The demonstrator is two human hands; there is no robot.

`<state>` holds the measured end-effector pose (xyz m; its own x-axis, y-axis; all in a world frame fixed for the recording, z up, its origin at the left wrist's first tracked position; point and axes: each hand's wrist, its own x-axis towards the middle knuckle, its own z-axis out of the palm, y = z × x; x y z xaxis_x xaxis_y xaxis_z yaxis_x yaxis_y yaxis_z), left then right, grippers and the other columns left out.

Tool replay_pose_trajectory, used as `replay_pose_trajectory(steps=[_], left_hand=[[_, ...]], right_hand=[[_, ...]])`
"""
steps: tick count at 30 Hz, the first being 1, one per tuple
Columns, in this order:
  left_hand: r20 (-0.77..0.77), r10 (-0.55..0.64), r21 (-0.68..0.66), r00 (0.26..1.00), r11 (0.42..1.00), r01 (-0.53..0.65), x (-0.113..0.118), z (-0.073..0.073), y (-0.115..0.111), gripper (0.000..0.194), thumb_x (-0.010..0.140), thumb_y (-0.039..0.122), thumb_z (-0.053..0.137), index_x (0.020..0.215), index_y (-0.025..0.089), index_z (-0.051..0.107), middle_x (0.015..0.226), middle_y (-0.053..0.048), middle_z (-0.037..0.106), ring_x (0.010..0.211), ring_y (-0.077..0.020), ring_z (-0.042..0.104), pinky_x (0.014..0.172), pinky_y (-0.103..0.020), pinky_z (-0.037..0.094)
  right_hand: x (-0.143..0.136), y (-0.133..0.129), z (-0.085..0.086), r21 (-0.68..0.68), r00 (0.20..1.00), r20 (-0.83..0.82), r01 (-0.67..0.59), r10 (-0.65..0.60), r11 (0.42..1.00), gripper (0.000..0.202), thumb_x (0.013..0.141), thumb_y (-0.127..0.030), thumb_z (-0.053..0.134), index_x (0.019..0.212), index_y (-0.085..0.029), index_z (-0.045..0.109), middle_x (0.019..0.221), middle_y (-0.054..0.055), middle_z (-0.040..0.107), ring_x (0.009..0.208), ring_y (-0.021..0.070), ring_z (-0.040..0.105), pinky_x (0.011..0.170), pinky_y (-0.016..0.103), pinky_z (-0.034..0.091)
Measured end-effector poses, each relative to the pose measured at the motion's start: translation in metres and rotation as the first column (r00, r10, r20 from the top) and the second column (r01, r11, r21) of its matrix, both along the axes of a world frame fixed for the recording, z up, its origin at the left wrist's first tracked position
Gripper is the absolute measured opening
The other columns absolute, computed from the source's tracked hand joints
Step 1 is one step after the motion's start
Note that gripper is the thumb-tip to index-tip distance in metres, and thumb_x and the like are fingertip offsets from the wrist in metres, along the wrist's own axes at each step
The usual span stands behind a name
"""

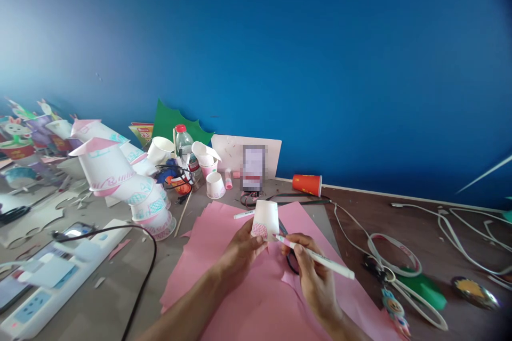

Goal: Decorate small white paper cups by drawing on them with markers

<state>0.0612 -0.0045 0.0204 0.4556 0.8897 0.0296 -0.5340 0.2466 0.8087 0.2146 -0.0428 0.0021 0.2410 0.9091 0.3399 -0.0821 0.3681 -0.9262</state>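
Observation:
A white paper cup with a pink crosshatched patch near its lower left edge is held upside down, wide rim downward, by my left hand. Its fingers wrap the cup's left side and bottom. My right hand grips a white marker, whose pink tip is at the cup's lower right edge. Beneath both hands lie pink paper sheets. Another white marker rests on the paper behind the cup, partly hidden by it.
Stacked decorated cups stand at the left, near a power strip with a black cable. Behind are a bottle, a white cup, a phone and a red cup on its side. White cables and a keychain lie right.

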Motion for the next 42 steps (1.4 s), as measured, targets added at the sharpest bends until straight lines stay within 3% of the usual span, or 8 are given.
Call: replay_pose_trajectory(steps=[13,28,42], left_hand=[[-0.002,0.019,-0.003,1.0,1.0,-0.019,-0.0002,-0.0077,0.002,0.047,0.074,0.032,0.077,0.117,0.019,0.064,0.111,-0.011,0.072,0.114,-0.0309,0.06,0.103,-0.044,0.037],[-0.01,0.006,0.015,1.0,1.0,-0.006,0.0003,0.0001,0.0004,0.033,0.078,0.028,0.073,0.109,0.018,0.067,0.107,-0.011,0.073,0.108,-0.0292,0.063,0.098,-0.042,0.039],[0.021,-0.001,0.008,1.0,1.0,0.0,0.0005,-0.002,0.001,0.039,0.077,0.028,0.074,0.113,0.018,0.065,0.108,-0.011,0.073,0.106,-0.0292,0.063,0.1,-0.043,0.039]], right_hand=[[-0.0017,0.0006,0.003,0.043,0.999,0.028,0.036,-0.037,0.998,0.024,0.092,-0.043,0.059,0.089,-0.023,0.073,0.081,0.005,0.068,0.072,0.0183,0.063,0.063,0.028,0.055],[-0.0023,0.0008,0.0019,0.051,0.999,0.033,0.018,-0.02,0.999,0.022,0.092,-0.041,0.059,0.09,-0.024,0.073,0.083,0.005,0.069,0.074,0.0184,0.065,0.062,0.028,0.055],[-0.0027,-0.0002,0.0033,0.06,0.999,0.044,0.003,-0.006,0.998,0.021,0.095,-0.039,0.056,0.093,-0.026,0.072,0.084,0.004,0.068,0.076,0.0173,0.064,0.063,0.026,0.055]])
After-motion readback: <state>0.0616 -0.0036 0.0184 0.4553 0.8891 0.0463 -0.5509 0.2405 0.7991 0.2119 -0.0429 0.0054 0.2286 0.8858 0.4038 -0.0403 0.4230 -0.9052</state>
